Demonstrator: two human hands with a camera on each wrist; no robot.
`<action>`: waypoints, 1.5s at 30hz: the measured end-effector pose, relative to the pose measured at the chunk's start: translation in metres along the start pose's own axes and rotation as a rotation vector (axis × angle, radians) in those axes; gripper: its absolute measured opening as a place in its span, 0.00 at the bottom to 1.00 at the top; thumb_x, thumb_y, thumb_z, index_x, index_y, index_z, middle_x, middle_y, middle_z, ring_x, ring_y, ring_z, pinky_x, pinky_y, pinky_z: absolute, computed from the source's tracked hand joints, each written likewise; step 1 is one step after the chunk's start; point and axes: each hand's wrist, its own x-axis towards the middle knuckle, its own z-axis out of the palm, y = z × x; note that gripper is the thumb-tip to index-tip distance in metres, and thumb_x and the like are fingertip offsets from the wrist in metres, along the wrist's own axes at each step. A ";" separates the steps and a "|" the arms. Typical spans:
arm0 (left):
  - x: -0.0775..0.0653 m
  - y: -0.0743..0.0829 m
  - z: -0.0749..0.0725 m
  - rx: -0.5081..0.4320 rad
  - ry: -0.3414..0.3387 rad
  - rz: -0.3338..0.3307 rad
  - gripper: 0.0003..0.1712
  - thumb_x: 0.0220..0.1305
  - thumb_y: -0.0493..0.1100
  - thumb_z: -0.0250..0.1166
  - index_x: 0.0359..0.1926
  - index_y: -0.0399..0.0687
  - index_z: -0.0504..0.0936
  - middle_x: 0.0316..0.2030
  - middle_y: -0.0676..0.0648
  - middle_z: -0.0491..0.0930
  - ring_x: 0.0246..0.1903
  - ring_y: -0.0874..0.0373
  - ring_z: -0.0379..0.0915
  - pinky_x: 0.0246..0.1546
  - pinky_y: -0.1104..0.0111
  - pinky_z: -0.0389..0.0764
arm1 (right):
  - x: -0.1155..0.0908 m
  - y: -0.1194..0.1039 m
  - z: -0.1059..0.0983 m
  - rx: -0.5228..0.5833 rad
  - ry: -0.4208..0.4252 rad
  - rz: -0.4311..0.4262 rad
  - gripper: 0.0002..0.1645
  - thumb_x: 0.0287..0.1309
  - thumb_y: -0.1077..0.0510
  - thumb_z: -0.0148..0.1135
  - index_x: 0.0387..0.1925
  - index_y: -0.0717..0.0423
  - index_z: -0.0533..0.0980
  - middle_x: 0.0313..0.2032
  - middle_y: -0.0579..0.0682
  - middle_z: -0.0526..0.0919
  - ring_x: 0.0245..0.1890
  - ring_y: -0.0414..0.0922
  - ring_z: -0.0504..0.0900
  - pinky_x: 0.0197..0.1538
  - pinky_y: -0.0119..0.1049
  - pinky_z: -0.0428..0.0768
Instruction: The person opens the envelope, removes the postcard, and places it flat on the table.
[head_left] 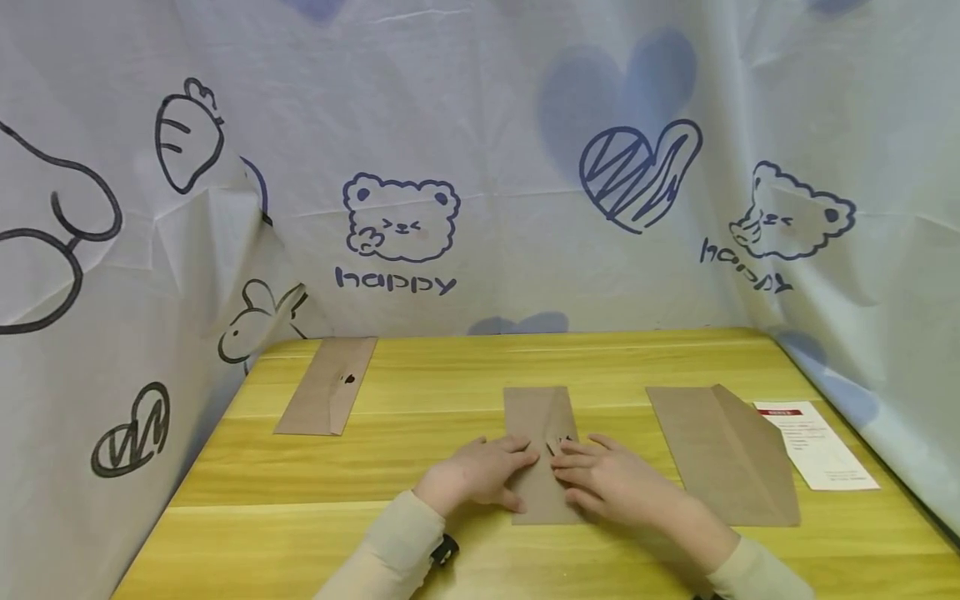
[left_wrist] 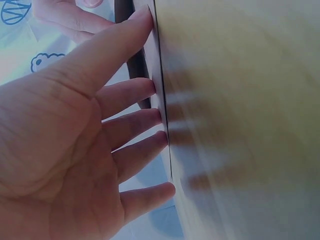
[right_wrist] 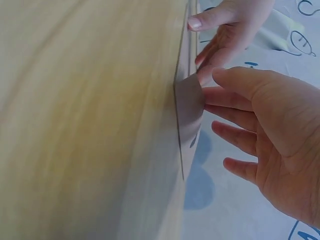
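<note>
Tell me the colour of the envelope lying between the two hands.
The envelope is light brown; the head view shows it best.

1. White card (head_left: 832,458): body txt (head_left: 807,437) too small to read; L side partly under R env (head_left: 723,454).
2. Mid env (head_left: 544,487): dark mark (head_left: 567,438) partly hidden by R hand (head_left: 618,482).
3. L sleeve (head_left: 401,537), R sleeve (head_left: 759,575): cut off at btm, head cam.
4. L wrist cam: table (left_wrist: 245,100) blurred.

The word "happy" (head_left: 395,281) stands, hand-drawn in blue, on the white sheet (head_left: 510,283) just left of the frame's centre; a slanting second "happy" (head_left: 746,265) is right of centre. The white card (head_left: 821,454), lower right, carries print (too small to read) below a red strip (head_left: 778,412).
</note>
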 end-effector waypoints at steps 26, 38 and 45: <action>0.001 0.000 0.002 -0.024 0.013 0.007 0.44 0.58 0.61 0.67 0.73 0.58 0.62 0.75 0.50 0.56 0.74 0.55 0.52 0.71 0.48 0.60 | -0.024 0.006 -0.011 -0.091 -0.008 0.272 0.19 0.60 0.48 0.64 0.46 0.55 0.84 0.53 0.53 0.84 0.60 0.55 0.78 0.62 0.62 0.71; 0.001 0.001 0.001 -0.010 0.021 0.002 0.45 0.56 0.62 0.68 0.72 0.59 0.64 0.75 0.51 0.57 0.74 0.56 0.54 0.70 0.49 0.62 | -0.017 0.036 0.005 0.191 -0.196 0.373 0.38 0.61 0.44 0.62 0.67 0.59 0.68 0.68 0.59 0.69 0.67 0.58 0.70 0.66 0.66 0.62; 0.000 0.002 0.000 -0.029 0.014 -0.002 0.45 0.56 0.61 0.69 0.73 0.59 0.63 0.75 0.52 0.56 0.74 0.57 0.53 0.70 0.49 0.63 | -0.012 0.044 0.003 0.280 -0.244 0.384 0.45 0.60 0.39 0.62 0.70 0.59 0.63 0.71 0.61 0.63 0.66 0.60 0.70 0.67 0.69 0.58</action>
